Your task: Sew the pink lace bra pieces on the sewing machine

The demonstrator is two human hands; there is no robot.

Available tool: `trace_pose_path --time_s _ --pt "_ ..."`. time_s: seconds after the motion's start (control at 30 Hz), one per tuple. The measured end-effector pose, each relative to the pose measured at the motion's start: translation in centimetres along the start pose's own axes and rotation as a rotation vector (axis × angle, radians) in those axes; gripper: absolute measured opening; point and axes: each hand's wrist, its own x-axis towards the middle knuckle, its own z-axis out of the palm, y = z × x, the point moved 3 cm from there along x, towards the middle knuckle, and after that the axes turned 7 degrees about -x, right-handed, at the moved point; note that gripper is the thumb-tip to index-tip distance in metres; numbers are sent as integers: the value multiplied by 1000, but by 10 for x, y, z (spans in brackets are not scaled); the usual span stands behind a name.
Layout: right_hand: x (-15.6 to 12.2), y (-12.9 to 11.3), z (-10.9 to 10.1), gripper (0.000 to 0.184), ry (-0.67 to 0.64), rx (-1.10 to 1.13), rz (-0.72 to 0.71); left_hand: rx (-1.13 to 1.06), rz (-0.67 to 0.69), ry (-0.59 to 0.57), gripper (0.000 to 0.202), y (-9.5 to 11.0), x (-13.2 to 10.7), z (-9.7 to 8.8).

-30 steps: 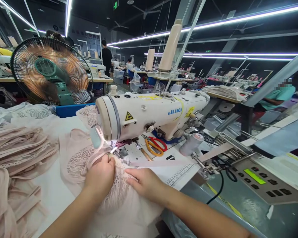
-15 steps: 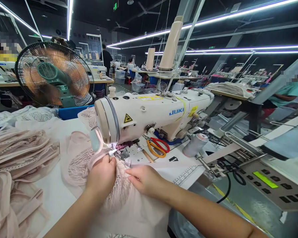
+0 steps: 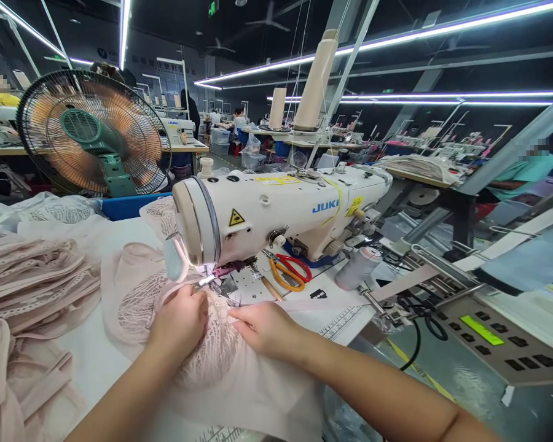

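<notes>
A white sewing machine [image 3: 258,209] stands in front of me, its lamp lighting the needle area. Under its head lies pale pink lace fabric [image 3: 212,362], which drapes toward me over the table. My left hand [image 3: 180,319] pinches the fabric's edge just left of the presser foot. On the right side of the lace, my right hand [image 3: 262,328] grips the same edge between thumb and fingers. A pale elastic band [image 3: 322,302] runs from the right toward the needle area. The needle itself is hidden behind the machine head and my hands.
Stacked pink fabric pieces [image 3: 37,288] lie at the left. Scissors with red and orange handles [image 3: 289,273] and a grey thread cone [image 3: 358,268] sit right of the needle. A green fan [image 3: 92,132] stands behind; a control panel [image 3: 498,337] is at the right.
The view has shifted slightly, so the machine sits a little further left. Both hands keep their hold on the fabric, and more of the lace shows between them.
</notes>
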Motion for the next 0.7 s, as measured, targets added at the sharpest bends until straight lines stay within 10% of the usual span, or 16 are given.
trace_pose_path --time_s 0.47,0.7 --pt "-4 -9 -5 31 -77 -182 44 164 70 74 45 -4 -21 -24" --pt "-27 -7 -16 23 -183 -255 -97 169 -153 -424 99 19 -52 -28"
